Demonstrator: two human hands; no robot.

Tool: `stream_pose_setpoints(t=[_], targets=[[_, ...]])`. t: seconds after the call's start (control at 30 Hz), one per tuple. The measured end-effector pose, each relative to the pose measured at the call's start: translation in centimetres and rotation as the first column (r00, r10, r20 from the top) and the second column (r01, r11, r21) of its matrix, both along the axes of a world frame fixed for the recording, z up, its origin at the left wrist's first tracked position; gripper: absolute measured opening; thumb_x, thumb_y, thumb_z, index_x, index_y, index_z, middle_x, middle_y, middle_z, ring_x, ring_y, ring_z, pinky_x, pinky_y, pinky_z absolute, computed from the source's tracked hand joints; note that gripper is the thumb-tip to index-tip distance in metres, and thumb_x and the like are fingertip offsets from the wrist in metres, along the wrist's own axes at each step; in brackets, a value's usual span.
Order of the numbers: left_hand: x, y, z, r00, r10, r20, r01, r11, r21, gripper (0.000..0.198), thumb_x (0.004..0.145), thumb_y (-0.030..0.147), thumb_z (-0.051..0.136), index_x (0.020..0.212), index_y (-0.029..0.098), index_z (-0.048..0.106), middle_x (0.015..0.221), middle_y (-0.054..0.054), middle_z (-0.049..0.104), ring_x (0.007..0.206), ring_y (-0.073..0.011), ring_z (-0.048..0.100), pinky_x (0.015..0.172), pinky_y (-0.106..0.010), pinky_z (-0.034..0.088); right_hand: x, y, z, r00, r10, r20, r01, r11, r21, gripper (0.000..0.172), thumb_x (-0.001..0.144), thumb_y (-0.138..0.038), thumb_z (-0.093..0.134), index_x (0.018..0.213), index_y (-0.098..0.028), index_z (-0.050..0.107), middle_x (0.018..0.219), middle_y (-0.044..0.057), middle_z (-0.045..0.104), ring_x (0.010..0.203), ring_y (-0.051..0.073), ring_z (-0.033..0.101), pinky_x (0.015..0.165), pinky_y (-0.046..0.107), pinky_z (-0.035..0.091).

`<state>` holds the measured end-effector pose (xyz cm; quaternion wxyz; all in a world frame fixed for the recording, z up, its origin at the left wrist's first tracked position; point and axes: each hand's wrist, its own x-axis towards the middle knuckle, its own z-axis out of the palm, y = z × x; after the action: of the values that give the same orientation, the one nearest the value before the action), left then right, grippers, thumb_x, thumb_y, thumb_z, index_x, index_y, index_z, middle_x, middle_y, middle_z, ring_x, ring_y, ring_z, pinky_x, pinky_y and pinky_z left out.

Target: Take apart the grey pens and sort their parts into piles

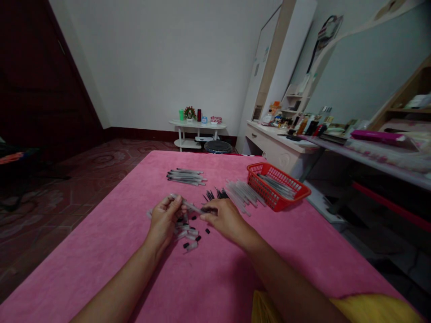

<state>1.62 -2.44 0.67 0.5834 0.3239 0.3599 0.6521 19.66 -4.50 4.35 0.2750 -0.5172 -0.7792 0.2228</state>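
Note:
A clear pen barrel (191, 206) slants down to the right between my two hands. My left hand (167, 216) is closed round its left part, thumb on top. At its right end my right hand (224, 217) pinches it beside a dark piece (209, 210), partly hidden by the fingers. Clear pen caps (191, 233) and small black plugs (207, 231) lie loose below my hands. Beyond my right hand are black pen tips (220, 193) and a spread of clear barrels (245, 194). Farther back lies a pile of black-ended pens (186, 176).
A red plastic basket (278, 188) with more pens in it stands at the right on the pink-covered table (101, 255). Yellow cloth (373, 307) shows at the lower right. Past the table are a white side table (198, 124) and a dressing table (274, 143).

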Motion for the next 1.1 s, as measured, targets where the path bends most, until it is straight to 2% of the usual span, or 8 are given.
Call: stream_pose_setpoints(t=[0.1,0.2,0.37,0.47,0.7,0.87,1.0,1.1], targets=[[-0.1,0.0,-0.1,0.999,-0.026,-0.020,0.026,1.000,-0.010,0.037,0.063,0.032,0.081,0.090,0.012,0.064,0.070,0.000,0.068,0.057,-0.0086,0.064,0.056,-0.016,0.054,0.9,0.7,-0.2,0.997,-0.071,0.035,0.071,0.997,-0.003,0.020,0.078,-0.028,0.062,0.091,-0.019,0.075,0.076,0.002,0.072,0.067,0.014,0.061,0.057,0.022,0.036],[-0.4,0.1,-0.1,0.999,-0.028,-0.039,0.028,1.000,0.002,0.046,0.067,0.033,0.078,0.106,0.016,0.060,0.083,-0.002,0.070,0.063,-0.0103,0.067,0.057,-0.018,0.055,3.5,1.9,0.3,0.951,-0.280,0.129,0.278,0.960,0.031,0.020,0.079,-0.028,0.060,0.089,-0.018,0.075,0.079,0.006,0.072,0.072,0.018,0.063,0.059,0.023,0.038],[-0.5,0.2,-0.4,0.994,-0.030,-0.107,0.031,0.999,0.012,0.041,0.070,0.033,0.076,0.103,0.014,0.061,0.076,-0.001,0.069,0.060,-0.0092,0.065,0.055,-0.017,0.053,8.6,3.4,1.3,0.662,-0.640,0.391,0.616,0.761,0.203,0.027,0.084,-0.032,0.055,0.096,-0.017,0.073,0.092,0.016,0.070,0.087,0.029,0.064,0.071,0.034,0.043],[-0.4,0.1,-0.5,0.988,-0.029,-0.152,0.031,0.999,0.014,0.039,0.070,0.034,0.075,0.101,0.014,0.062,0.074,0.000,0.068,0.060,-0.0093,0.065,0.055,-0.017,0.052,10.1,3.5,1.1,0.582,-0.668,0.464,0.659,0.722,0.212,0.026,0.085,-0.029,0.054,0.096,-0.014,0.072,0.094,0.019,0.069,0.091,0.032,0.064,0.074,0.038,0.044],[-0.2,-0.4,-0.3,0.961,-0.015,-0.277,0.031,0.998,0.050,0.036,0.070,0.037,0.073,0.097,0.015,0.063,0.073,-0.001,0.068,0.058,-0.0120,0.064,0.054,-0.022,0.051,10.4,3.6,-0.1,0.529,-0.683,0.504,0.681,0.696,0.228,0.027,0.086,-0.028,0.054,0.094,-0.009,0.071,0.093,0.023,0.068,0.091,0.033,0.064,0.073,0.038,0.045],[0.7,-0.8,-0.4,0.817,-0.011,-0.577,0.136,0.975,0.175,0.024,0.070,0.034,0.072,0.084,0.015,0.069,0.080,-0.005,0.072,0.074,-0.0185,0.067,0.068,-0.028,0.053,9.3,3.1,0.8,0.602,-0.612,0.512,0.609,0.768,0.201,0.027,0.083,-0.034,0.058,0.099,-0.016,0.071,0.095,0.017,0.070,0.091,0.029,0.064,0.072,0.034,0.043],[0.7,-0.7,-0.9,0.706,0.048,-0.706,0.161,0.961,0.226,0.022,0.076,0.034,0.065,0.088,0.017,0.070,0.086,-0.006,0.073,0.078,-0.0194,0.067,0.071,-0.029,0.051,7.3,2.2,2.1,0.784,-0.302,0.542,0.363,0.932,-0.006,0.023,0.071,-0.038,0.069,0.088,-0.024,0.074,0.086,0.006,0.072,0.083,0.020,0.064,0.064,0.025,0.039],[0.1,-0.4,-1.0,0.672,0.109,-0.733,0.124,0.959,0.256,0.022,0.079,0.035,0.062,0.089,0.017,0.069,0.086,-0.006,0.072,0.079,-0.0199,0.067,0.072,-0.030,0.051,5.9,1.5,2.4,0.794,-0.148,0.590,0.260,0.960,-0.108,0.025,0.063,-0.040,0.074,0.082,-0.025,0.074,0.080,0.003,0.070,0.077,0.019,0.062,0.061,0.024,0.037]])
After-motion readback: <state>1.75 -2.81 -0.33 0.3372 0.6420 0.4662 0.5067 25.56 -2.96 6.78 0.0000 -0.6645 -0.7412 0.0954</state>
